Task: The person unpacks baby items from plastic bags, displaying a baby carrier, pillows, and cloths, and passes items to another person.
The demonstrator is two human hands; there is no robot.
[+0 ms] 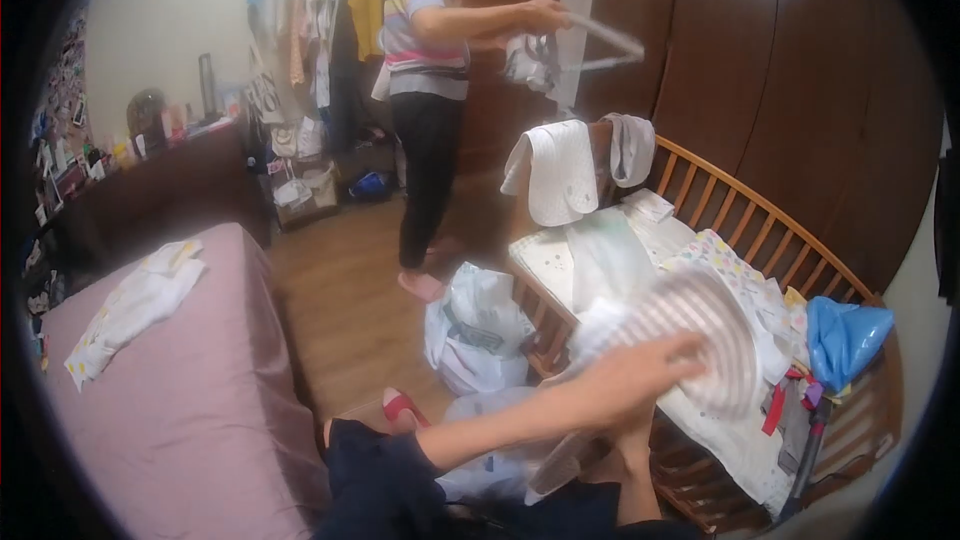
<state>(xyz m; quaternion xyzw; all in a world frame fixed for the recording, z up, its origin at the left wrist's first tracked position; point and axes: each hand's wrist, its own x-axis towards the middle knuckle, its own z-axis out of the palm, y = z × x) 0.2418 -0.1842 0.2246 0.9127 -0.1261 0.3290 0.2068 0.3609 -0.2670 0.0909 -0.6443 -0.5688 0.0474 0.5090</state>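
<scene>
A brown-and-white striped cloth (705,310), blurred by motion, is raised over the near side of a wooden crib. My left hand (645,372) reaches across from the left, its fingers curled against the lower edge of this cloth. Just below and partly behind it is my right hand (630,440), with its fingers mostly hidden. A greyish strip of fabric (553,467) hangs beside the right hand; whether it belongs to the striped cloth I cannot tell. Under my arms lies a pale plastic bag (490,405).
The crib (770,208) holds a dotted cloth (725,265) and a blue bag (845,340). A white cloth (560,170) hangs over its end. Another person (430,80) stands beyond, holding a hanger (610,45). A stuffed plastic bag (480,325) stands on the floor; a pink-covered bed (200,420) is left.
</scene>
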